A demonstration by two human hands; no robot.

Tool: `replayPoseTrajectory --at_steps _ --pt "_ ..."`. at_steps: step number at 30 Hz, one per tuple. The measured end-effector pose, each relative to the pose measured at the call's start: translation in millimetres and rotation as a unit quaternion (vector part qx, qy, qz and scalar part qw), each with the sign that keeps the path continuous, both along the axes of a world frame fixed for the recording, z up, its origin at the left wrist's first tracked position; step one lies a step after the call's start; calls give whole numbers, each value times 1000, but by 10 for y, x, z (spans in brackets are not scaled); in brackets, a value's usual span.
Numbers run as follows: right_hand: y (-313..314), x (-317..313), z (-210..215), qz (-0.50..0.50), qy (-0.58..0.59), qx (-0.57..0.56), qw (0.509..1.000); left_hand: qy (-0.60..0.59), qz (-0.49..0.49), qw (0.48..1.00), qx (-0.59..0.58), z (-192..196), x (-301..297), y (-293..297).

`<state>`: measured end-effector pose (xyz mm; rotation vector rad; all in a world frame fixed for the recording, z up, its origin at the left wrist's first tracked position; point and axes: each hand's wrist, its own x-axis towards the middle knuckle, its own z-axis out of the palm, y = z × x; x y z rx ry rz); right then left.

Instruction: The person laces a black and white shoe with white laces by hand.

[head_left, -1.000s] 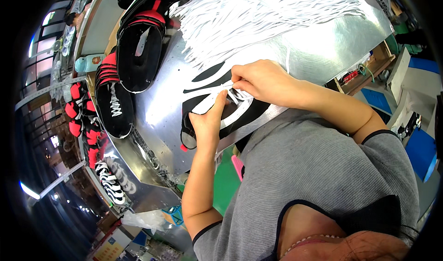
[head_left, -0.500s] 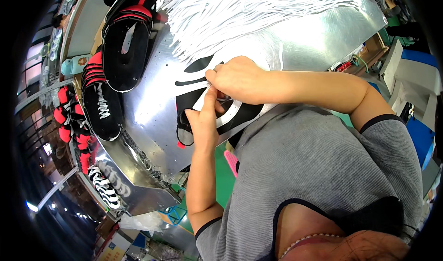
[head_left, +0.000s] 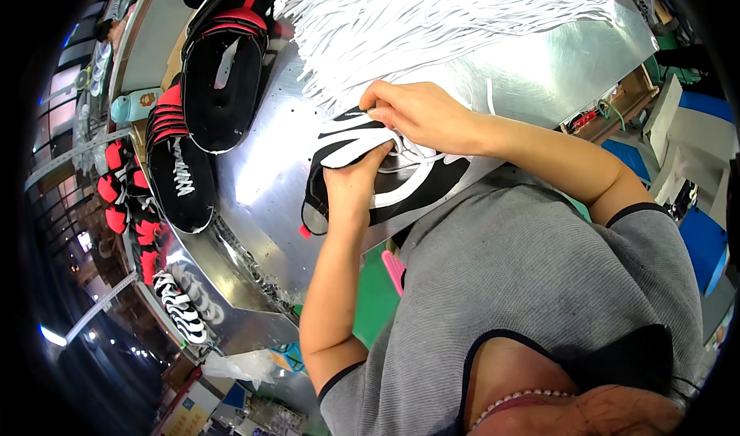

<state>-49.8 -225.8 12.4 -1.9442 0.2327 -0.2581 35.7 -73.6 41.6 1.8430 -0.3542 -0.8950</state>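
A black and white shoe upper (head_left: 441, 183) with a red tab lies at the near edge of the metal table. My left hand (head_left: 353, 188) is closed on its near left side, the fingers partly hidden inside the opening. Over the far side of the upper, my right hand (head_left: 428, 114) pinches thumb against forefinger on what appears to be the tip of a white shoelace. Loops of that shoelace (head_left: 416, 157) cross the opening below the right hand. One loose length stands up past the right wrist.
A big heap of white laces (head_left: 447, 20) covers the table's far side. Black and red uppers (head_left: 223, 97) lie at the left, one with zigzag white lacing (head_left: 182, 178). Bare metal tabletop (head_left: 266, 166) shows between them and my left hand. A blue and grey chair (head_left: 697, 158) stands at the right.
My right hand has lifted slightly away from my left hand, and its grip sits higher over the upper. My left fingers have slipped further into the opening. More loops of lace show.
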Motion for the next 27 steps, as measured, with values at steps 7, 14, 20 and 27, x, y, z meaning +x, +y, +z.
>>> replayPoseTrajectory --at_steps 7,14,20,27 --pt "-11 41 -51 -54 81 -38 995 288 157 886 -328 847 147 986" --pt "-68 186 -133 -104 -1 -25 994 -277 64 943 -173 954 -298 831" --pt "16 -319 202 -71 -103 67 990 -480 -107 871 11 179 -446 354" --pt "287 -808 89 12 -10 51 999 -406 -47 909 85 95 -428 316"
